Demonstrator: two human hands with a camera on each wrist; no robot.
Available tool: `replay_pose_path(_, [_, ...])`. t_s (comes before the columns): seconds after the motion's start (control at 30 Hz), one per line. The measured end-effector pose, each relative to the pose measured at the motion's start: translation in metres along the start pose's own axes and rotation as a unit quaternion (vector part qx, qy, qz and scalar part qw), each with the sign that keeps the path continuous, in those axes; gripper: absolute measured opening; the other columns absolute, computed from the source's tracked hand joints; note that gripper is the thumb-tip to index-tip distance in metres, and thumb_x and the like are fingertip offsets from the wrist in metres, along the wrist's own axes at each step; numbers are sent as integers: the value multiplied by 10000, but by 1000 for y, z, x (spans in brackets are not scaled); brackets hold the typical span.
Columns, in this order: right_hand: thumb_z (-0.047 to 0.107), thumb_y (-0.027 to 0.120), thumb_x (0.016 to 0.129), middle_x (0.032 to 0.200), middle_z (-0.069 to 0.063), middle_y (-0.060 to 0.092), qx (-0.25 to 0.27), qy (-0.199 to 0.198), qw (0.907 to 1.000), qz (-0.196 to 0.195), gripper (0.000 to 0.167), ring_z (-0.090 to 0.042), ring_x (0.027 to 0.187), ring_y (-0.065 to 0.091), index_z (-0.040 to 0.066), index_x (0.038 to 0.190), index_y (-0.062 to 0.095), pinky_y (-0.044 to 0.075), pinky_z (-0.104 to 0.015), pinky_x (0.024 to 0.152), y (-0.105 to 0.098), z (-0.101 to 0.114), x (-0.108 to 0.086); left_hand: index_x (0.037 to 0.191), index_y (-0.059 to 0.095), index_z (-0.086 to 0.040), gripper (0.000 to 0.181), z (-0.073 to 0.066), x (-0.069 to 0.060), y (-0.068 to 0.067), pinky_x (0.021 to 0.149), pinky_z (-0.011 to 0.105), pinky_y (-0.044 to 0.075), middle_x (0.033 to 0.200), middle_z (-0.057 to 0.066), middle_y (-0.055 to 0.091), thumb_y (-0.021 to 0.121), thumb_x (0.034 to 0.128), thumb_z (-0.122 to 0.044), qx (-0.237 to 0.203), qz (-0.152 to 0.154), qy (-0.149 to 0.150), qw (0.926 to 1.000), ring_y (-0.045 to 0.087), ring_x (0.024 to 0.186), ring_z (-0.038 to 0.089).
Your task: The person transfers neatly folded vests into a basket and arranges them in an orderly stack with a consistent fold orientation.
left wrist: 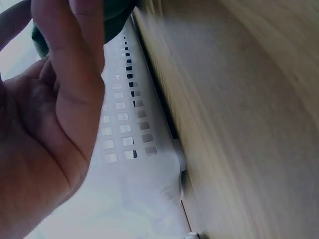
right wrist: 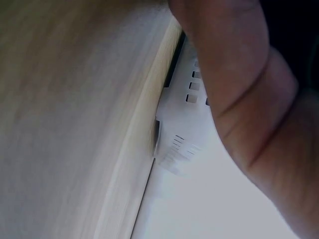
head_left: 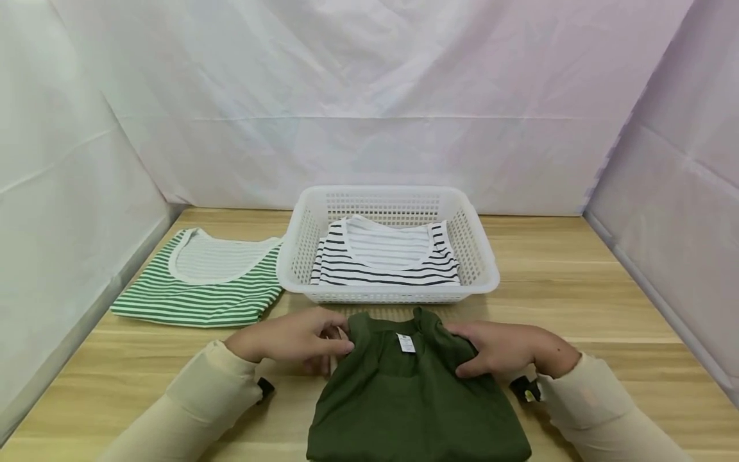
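Observation:
A folded dark green top with a white neck label lies in front of the person. The left hand is at its left shoulder, thumb tip at the cloth edge; whether the fingers pinch cloth is unclear. In the left wrist view that hand has bent fingers close to green cloth. At the right shoulder, the right hand grips the fabric, thumb on top and fingers at the far side. The right wrist view shows part of this hand, with its fingertips hidden.
A white perforated basket stands just beyond the top, holding a folded black-and-white striped top. To its left, a green-and-white striped top lies folded on the wooden table. White sheets enclose the back and sides.

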State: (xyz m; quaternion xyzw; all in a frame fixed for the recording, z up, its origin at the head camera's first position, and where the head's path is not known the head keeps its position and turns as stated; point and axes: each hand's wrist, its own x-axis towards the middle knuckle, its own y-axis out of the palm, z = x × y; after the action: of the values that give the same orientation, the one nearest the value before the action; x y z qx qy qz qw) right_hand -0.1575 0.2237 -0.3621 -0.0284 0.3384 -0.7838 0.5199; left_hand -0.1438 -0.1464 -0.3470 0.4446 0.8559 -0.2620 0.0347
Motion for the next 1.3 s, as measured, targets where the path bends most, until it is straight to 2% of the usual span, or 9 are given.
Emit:
replay_pose_path(0.13, [254, 671, 959, 1316, 31, 583, 48, -11, 10000, -7, 527, -35, 1199, 531, 192, 1434, 451, 436, -229, 1014, 0, 0, -1, 972, 622, -150, 227, 0, 0, 2, 548, 334, 547, 759, 60, 712, 561, 1024, -362, 465, 13, -192, 9987, 692, 617, 224])
replay_pose_path(0.23, [253, 667, 962, 1322, 30, 581, 26, -33, 10000, -6, 527, -38, 1208, 528, 192, 1437, 448, 433, -232, 1021, 0, 0, -1, 846, 611, -174, 335, 0, 0, 3, 620, 267, 506, 752, -35, 635, 563, 999, -468, 1201, 78, -243, 9924, 597, 642, 86])
replay_pose_path(0.33, [256, 663, 966, 1335, 31, 572, -23, -68, 10000, -6, 523, -40, 1220, 518, 195, 1438, 447, 426, -234, 1031, -1, 1, 0, 761, 563, -177, 398, 1, 0, 5, 638, 222, 442, 723, -93, 522, 612, 951, -524, 1696, 103, -228, 9852, 479, 629, 33])
replay_pose_path(0.43, [251, 662, 967, 1328, 29, 575, -43, -111, 9999, 0, 512, -41, 1214, 521, 188, 1431, 455, 429, -237, 1029, 0, 1, 0, 756, 535, -180, 381, 3, 2, 7, 583, 208, 413, 644, -105, 472, 664, 927, -495, 1660, 125, -292, 9856, 447, 556, 28])
replay_pose_path(0.6, [283, 671, 963, 1318, 39, 584, -76, -115, 9999, -13, 522, -39, 1207, 533, 195, 1431, 458, 438, -238, 1023, 0, 1, 0, 714, 516, -205, 329, 4, 4, 9, 532, 187, 378, 550, -123, 388, 665, 959, -366, 1587, 197, -296, 9867, 391, 477, 26])
replay_pose_path(0.77, [329, 736, 908, 1245, 65, 612, -85, 51, 9999, -31, 574, -33, 1135, 566, 212, 1409, 480, 460, -228, 972, -1, 2, -3, 572, 432, -229, 458, 1, 2, 10, 493, 176, 347, 494, -139, 363, 663, 956, -323, 1796, 333, -287, 9828, 365, 438, 10])
replay_pose_path(1.0, [197, 772, 854, 1081, 69, 651, 42, 10, 10000, 71, 450, -11, 955, 583, 160, 1262, 587, 489, -218, 854, -4, 0, -7, 520, 434, -233, 475, -2, 0, 12, 468, 180, 344, 457, -135, 420, 634, 947, -292, 1741, 461, -510, 9823, 393, 406, 10])
replay_pose_path(1.13, [148, 752, 862, 1064, 65, 658, 183, -42, 9997, 154, 388, -11, 946, 587, 162, 1223, 608, 495, -215, 852, -3, -1, -5, 534, 445, -236, 472, -1, 0, 12, 464, 191, 338, 482, -132, 415, 655, 937, -364, 1802, 388, -613, 9809, 382, 422, 25])
replay_pose_path(1.3, [140, 742, 872, 1060, 70, 649, 190, -21, 9997, 174, 379, -10, 952, 580, 165, 1223, 601, 490, -214, 858, -2, -2, -4, 581, 470, -230, 463, -1, 0, 13, 497, 208, 371, 550, -129, 418, 736, 867, -479, 1996, 247, -724, 9769, 405, 490, 38])
